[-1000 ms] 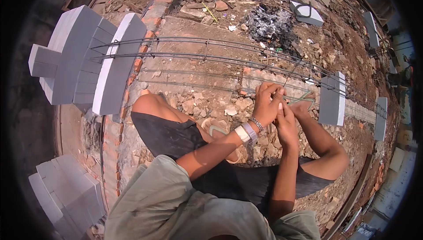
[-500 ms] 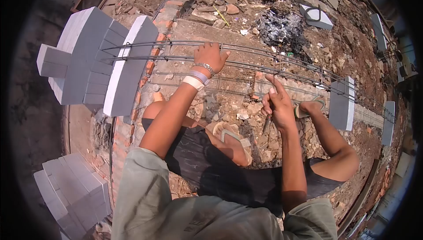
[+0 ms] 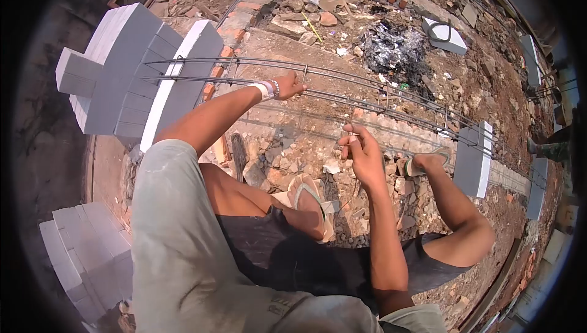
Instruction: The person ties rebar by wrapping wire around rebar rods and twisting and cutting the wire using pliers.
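Observation:
A long rebar cage, made of thin rods with square ties, spans the view from the left blocks to a block at the right. My left hand, with bands at its wrist, is closed round the cage's near rods. Lower and to the right, my right hand is raised over the rubble, apart from the cage. Its fingers are curled, the index finger partly stretched. A thin dark thing seems to show under its palm, too small to name.
Stacked grey blocks stand at the left, more blocks at lower left. One block supports the cage at the right. Ash lies beyond it. My sandalled foot rests on rubble, near a low brick edge.
My hands were together at first and then parted. My left hand moved left to the cage and has now closed on its rods. My right hand has shifted slightly left, and my body leans further left.

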Demonstrator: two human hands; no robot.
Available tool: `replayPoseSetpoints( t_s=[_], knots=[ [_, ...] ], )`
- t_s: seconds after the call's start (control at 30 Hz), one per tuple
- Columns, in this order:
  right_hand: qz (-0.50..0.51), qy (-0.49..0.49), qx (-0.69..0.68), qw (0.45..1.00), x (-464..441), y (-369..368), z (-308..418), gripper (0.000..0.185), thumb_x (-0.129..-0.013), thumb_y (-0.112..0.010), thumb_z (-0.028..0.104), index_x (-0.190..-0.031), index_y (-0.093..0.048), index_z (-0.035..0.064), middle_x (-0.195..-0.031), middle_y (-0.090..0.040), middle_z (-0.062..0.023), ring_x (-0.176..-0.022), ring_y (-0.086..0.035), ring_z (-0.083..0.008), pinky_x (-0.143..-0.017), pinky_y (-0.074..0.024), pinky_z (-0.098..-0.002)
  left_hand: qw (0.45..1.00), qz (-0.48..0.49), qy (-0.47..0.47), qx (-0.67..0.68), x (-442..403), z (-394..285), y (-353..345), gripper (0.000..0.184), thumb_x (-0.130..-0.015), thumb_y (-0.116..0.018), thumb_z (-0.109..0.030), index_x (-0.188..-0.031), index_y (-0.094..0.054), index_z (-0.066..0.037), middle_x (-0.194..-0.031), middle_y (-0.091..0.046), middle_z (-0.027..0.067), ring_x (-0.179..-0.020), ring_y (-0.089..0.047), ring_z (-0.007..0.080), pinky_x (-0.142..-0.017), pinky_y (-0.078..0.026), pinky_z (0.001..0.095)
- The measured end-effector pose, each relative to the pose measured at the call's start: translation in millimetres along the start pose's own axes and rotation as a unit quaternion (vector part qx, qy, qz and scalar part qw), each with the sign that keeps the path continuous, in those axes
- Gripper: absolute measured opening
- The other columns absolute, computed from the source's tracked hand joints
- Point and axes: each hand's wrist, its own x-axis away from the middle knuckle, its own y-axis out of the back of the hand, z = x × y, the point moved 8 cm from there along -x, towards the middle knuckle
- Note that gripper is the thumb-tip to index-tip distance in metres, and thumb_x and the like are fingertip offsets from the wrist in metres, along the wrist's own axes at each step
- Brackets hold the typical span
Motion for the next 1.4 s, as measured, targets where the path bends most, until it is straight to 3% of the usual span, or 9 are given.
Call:
replayPoseSetpoints(
  t_s=[0.13, 0.17, 0.23, 0.33, 0.6, 0.8, 0.9, 1.1, 1.4],
  knots=[
    [0.053, -0.087, 0.06, 0.993, -20, -6, -31, 0.03, -0.099, -0.043, 0.013, -0.121, -0.059, 0.0016, -0.082, -0.058, -0.0054, -0.069, -0.051, -0.0102, -0.065, -0.0432, -0.0276, 1.0, 0.018, 0.001, 0.022, 5, -5, 6, 0.067, -0.096, -0.048, -0.053, -0.126, -0.032, 0.005, -0.113, -0.061, 0.0289, -0.108, -0.062, 0.0412, -0.093, -0.044, 0.0457],
    [0.051, -0.103, 0.091, 0.989, -21, -8, -37, 0.03, -0.1, -0.045, 0.019, -0.12, -0.06, 0.0028, -0.092, -0.064, -0.0105, -0.082, -0.059, -0.0176, -0.077, -0.0469, -0.0318, 0.999, 0.017, 0.005, 0.027, 2, 1, 3, 0.065, -0.096, -0.048, -0.051, -0.127, -0.031, 0.004, -0.112, -0.061, 0.0284, -0.108, -0.062, 0.0412, -0.095, -0.041, 0.0483],
    [0.051, -0.04, 0.124, 0.99, -31, -18, -44, 0.027, -0.102, -0.048, 0.02, -0.118, -0.062, 0.0042, -0.079, -0.053, -0.0011, -0.068, -0.045, -0.0093, -0.063, -0.0384, -0.0254, 0.999, -0.002, 0.002, 0.041, 4, 3, 1, 0.059, -0.098, -0.048, -0.046, -0.128, -0.028, 0.001, -0.109, -0.063, 0.0254, -0.108, -0.062, 0.0409, -0.099, -0.031, 0.0577],
    [0.018, 0.041, 0.158, 0.986, -57, -28, -74, 0.025, -0.102, -0.051, 0.02, -0.113, -0.066, 0.004, -0.069, -0.043, 0.0057, -0.062, -0.036, -0.0048, -0.056, -0.0321, -0.0234, 0.996, -0.084, -0.001, 0.012, 15, -1, 4, 0.047, -0.1, -0.046, -0.043, -0.122, -0.032, -0.003, -0.08, -0.065, 0.0177, -0.089, -0.064, 0.0366, -0.094, -0.036, 0.0536],
    [-0.07, -0.092, -0.001, 0.993, -112, -64, -109, 0.025, -0.101, -0.056, 0.023, -0.113, -0.059, 0.0011, -0.065, -0.043, 0.0071, -0.051, -0.036, -0.0023, -0.045, -0.0306, -0.023, 0.981, -0.193, -0.01, -0.003, 39, -22, 18, 0.048, -0.098, -0.052, -0.036, -0.126, -0.043, 0.002, -0.091, -0.065, 0.0215, -0.09, -0.061, 0.0386, -0.092, -0.037, 0.0461],
    [-0.081, -0.063, -0.125, 0.987, -143, -84, -100, 0.025, -0.099, -0.061, 0.025, -0.108, -0.06, 0.0017, -0.065, -0.045, 0.0076, -0.054, -0.037, -0.0016, -0.048, -0.0304, -0.0213, 0.931, -0.32, -0.066, 0.165, 41, -9, 35, 0.046, -0.094, -0.061, -0.035, -0.124, -0.055, -0.001, -0.09, -0.065, 0.0169, -0.093, -0.062, 0.0358, -0.085, -0.046, 0.0455],
    [-0.095, -0.017, -0.067, 0.993, -152, -85, -94, 0.027, -0.098, -0.063, 0.02, -0.108, -0.062, -0.0047, -0.076, -0.057, 0.003, -0.066, -0.047, -0.0027, -0.057, -0.0378, -0.0202, 0.911, -0.347, -0.075, 0.209, 34, -10, 39, 0.034, -0.091, -0.066, -0.033, -0.107, -0.068, -0.003, -0.087, -0.066, 0.0147, -0.092, -0.064, 0.0343, -0.081, -0.049, 0.0444],
    [-0.079, -0.033, -0.14, 0.986, -152, -93, -96, 0.03, -0.097, -0.065, 0.021, -0.115, -0.061, -0.0029, -0.08, -0.06, -0.0009, -0.063, -0.048, -0.0055, -0.055, -0.0371, -0.0215, 0.912, -0.373, -0.003, 0.172, 31, -11, 41, 0.021, -0.088, -0.07, -0.023, -0.09, -0.074, -0.002, -0.088, -0.068, 0.0146, -0.083, -0.065, 0.0316, -0.073, -0.05, 0.0383],
    [-0.037, -0.064, -0.177, 0.981, -157, -100, -96, 0.03, -0.098, -0.061, 0.016, -0.12, -0.06, -0.0033, -0.083, -0.063, -0.0031, -0.061, -0.049, -0.0059, -0.052, -0.038, -0.0214, 0.878, -0.446, -0.141, 0.1, 93, -32, 50, 0.011, -0.081, -0.072, -0.013, -0.09, -0.072, -0.006, -0.088, -0.066, 0.008, -0.092, -0.061, 0.0302, -0.083, -0.047, 0.0433]
  ],
)
